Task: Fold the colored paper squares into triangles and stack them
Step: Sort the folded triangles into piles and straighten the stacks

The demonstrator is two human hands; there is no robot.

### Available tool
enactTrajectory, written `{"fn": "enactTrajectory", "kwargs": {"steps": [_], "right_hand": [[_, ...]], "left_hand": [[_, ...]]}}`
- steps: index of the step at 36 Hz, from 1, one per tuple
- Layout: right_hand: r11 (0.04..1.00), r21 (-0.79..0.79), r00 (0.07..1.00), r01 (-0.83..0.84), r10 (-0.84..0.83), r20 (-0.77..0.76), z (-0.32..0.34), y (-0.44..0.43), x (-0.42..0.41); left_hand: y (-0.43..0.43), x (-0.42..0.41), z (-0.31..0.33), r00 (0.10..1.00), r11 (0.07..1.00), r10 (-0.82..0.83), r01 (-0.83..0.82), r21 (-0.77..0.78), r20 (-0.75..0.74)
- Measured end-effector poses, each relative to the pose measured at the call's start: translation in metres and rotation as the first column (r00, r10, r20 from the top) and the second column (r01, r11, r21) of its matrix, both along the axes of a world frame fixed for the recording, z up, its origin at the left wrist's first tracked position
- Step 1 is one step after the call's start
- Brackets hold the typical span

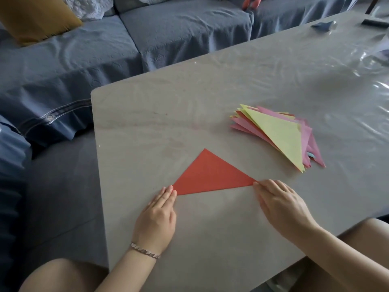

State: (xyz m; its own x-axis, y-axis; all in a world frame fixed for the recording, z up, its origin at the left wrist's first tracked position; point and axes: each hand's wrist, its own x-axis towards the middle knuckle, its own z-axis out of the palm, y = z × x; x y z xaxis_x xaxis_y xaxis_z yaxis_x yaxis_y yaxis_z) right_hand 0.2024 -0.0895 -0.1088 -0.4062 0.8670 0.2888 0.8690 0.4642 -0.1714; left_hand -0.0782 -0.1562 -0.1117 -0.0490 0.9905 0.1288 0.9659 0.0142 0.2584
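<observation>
The red paper triangle (212, 175) was matt; the table (147, 123) wore glossy plastic film (357, 66) (wrinkled far right); the sofa (179, 28) was textured cloth.

One wide-angle camera, worn on the person's head, looks forward and steeply down across the counter (147, 114) from its near edge. It sits close: the left grip (156, 216) and right grip (280, 203) fill the lower middle of the frame. Along the top it takes in a blue sofa (168, 39) beyond the counter's far side
</observation>
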Motion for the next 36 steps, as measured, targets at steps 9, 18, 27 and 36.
{"fn": "enactTrajectory", "kwargs": {"steps": [9, 18, 27, 36], "right_hand": [[0.989, -0.099, 0.994, 0.106, -0.104, 0.031, 0.015, 0.002, -0.005], [0.845, -0.496, 0.98, 0.197, -0.16, 0.117, 0.05, 0.037, -0.057], [0.675, -0.67, 0.952, 0.307, -0.217, 0.217, 0.048, 0.058, -0.088], [0.829, -0.559, 0.877, -0.003, -0.267, -0.4, 0.049, 0.054, -0.04]], "left_hand": [[-0.004, -0.017, 0.0, 0.998, 0.998, 0.06, -0.058, 0.036, -0.035], [0.0, -0.008, 0.015, 0.995, 0.996, 0.084, -0.085, -0.026, -0.047], [0.01, -0.003, 0.029, 0.994, 0.993, 0.081, -0.086, -0.076, -0.071], [0.033, 0.025, 0.049, 1.0, 1.0, -0.006, 0.007, 0.026, -0.022]]}}
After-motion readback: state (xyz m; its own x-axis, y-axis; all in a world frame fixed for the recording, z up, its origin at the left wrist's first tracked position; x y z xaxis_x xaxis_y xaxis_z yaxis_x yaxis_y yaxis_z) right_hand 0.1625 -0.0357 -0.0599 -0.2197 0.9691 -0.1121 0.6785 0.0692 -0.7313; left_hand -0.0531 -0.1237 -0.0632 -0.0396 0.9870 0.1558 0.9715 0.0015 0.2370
